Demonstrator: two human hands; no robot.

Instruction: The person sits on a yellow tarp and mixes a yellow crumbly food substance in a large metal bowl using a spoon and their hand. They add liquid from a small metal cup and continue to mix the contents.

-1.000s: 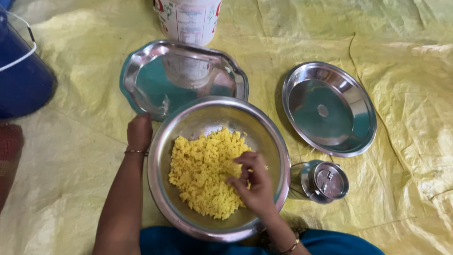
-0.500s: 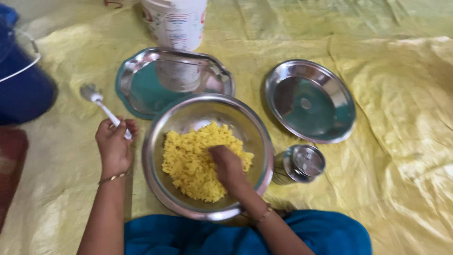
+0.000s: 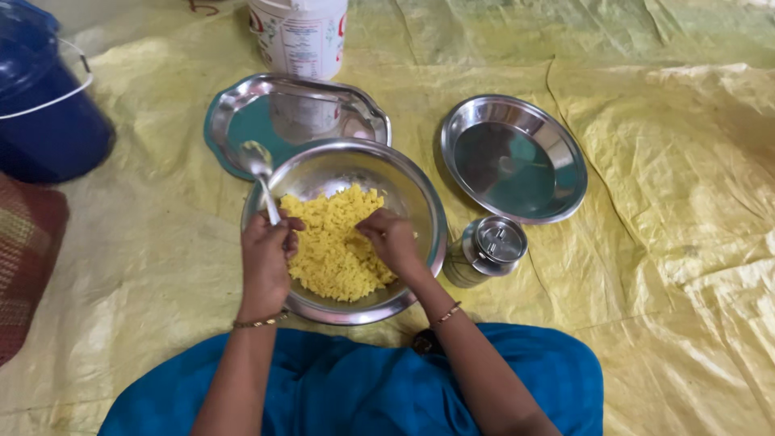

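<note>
Steel spoon (image 3: 260,171) gripped in left hand (image 3: 266,257), right hand (image 3: 391,239) pinching yellow grains (image 3: 335,246) — best worked gently over bowl (image 3: 420,202).

Blue bucket (image 3: 44,101), round steel plate (image 3: 514,158), lidded pot (image 3: 487,251)

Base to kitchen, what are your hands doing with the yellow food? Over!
Left hand grips spoon, bowl end up. Right hand fingers in yellow food inside steel bowl. Nothing in the way. Over.
</note>
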